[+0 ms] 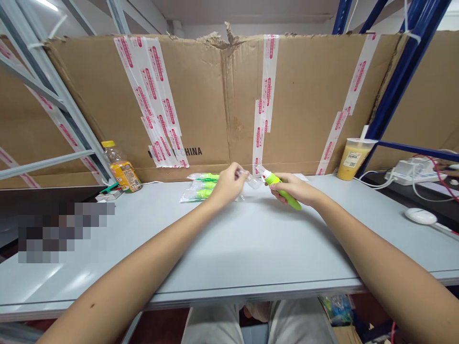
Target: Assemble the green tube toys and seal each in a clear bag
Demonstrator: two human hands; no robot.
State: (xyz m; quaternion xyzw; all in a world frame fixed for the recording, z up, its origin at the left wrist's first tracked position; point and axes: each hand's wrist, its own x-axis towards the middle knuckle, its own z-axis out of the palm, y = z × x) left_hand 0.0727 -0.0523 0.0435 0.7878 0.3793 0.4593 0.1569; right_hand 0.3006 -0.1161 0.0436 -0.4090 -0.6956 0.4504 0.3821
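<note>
My left hand (229,182) is closed, pinching a clear plastic piece, perhaps a cap, (254,182) between thumb and fingers. My right hand (292,188) wraps around a lime-green tube-shaped item (289,199) with a white collar and a clear tip. That tip points up and left, close to the clear piece but apparently apart from it. Behind my left hand, clear plastic packets with similar green items (202,185) lie on the grey table, partly hidden by the hand.
Cardboard (201,105) with printed tape walls off the table's (251,258) back. A yellow-capped drink bottle (125,169) stands at the left. At the right are a cup of orange drink (353,160), a power strip with cables (416,171) and a white mouse (420,216).
</note>
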